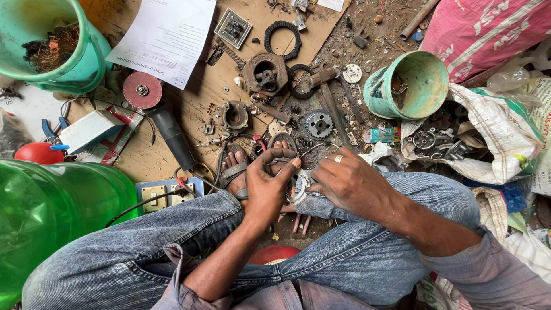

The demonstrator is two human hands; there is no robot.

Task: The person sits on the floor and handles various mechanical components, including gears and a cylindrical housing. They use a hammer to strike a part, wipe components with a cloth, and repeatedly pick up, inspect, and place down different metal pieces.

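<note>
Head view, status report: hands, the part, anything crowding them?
Left hand and right hand both closed on a small round metal part, over the lap. Gear and angle grinder lie ahead on the floor, clear of the hands.

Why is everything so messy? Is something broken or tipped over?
Yes. The small green bucket lies tipped on its side by the white sack. Gears and motor parts lie scattered, taken apart, on the cardboard. Both hands hold a small part between them.
</note>
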